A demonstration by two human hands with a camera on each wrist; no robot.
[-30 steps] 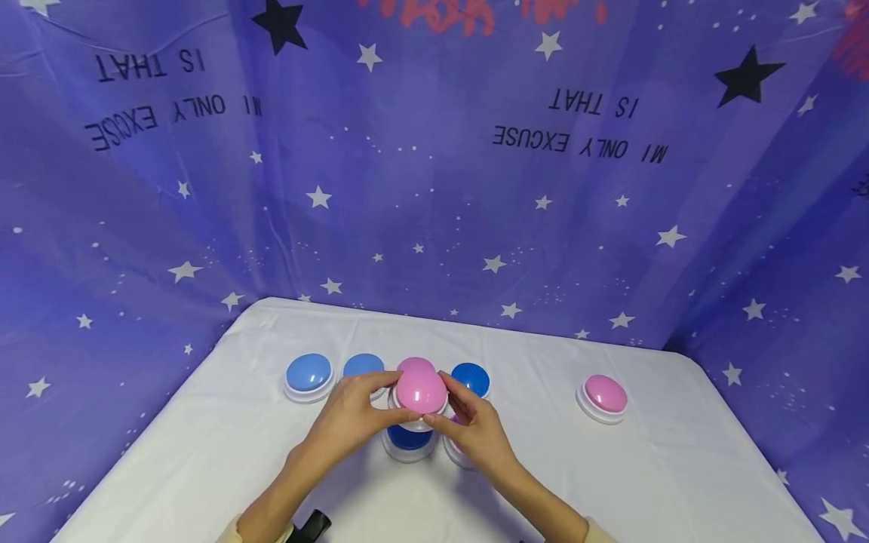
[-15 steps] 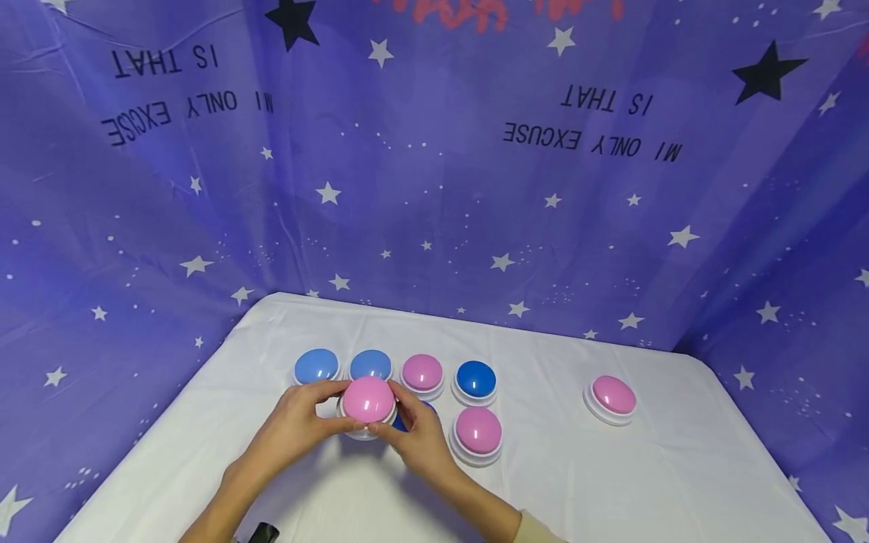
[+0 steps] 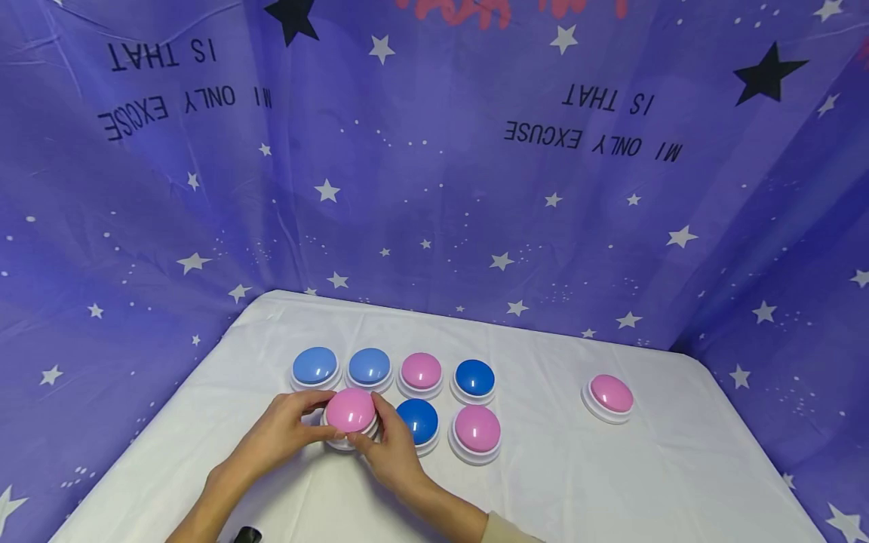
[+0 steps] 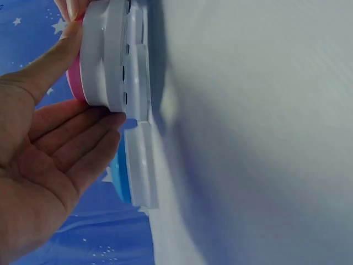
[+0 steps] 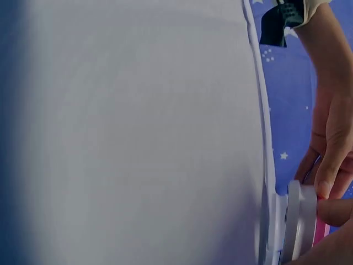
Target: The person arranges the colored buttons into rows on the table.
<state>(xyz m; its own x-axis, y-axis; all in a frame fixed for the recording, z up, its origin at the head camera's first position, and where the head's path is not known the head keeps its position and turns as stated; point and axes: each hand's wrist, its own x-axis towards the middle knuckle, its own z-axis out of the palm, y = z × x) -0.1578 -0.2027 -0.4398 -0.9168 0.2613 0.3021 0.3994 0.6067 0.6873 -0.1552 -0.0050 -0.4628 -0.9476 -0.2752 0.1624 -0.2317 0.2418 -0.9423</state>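
Note:
Both hands hold a pink domed push button [image 3: 350, 410] with a white base, at the left end of the front row. My left hand [image 3: 278, 436] grips its left side, thumb at the near edge and fingers at the far side. From the right, my right hand [image 3: 392, 451] pinches it the same way. In the left wrist view the button's white base [image 4: 105, 61] is close over the white table, its slotted underside facing the cloth. Just right of it sits a dark blue button [image 3: 417, 421], then another pink button [image 3: 477, 430].
Behind stand two light blue buttons [image 3: 315, 366], a pink button [image 3: 421, 371] and a dark blue button [image 3: 474, 378] in a row. One more pink button [image 3: 611, 394] sits apart on the right of the white table [image 3: 557, 483]. A purple starry curtain [image 3: 434, 188] surrounds the table.
Both hands have carried the pink button left and lowered it toward the table, from over the dark blue button to the row's left end. The front dark blue and pink buttons are uncovered now.

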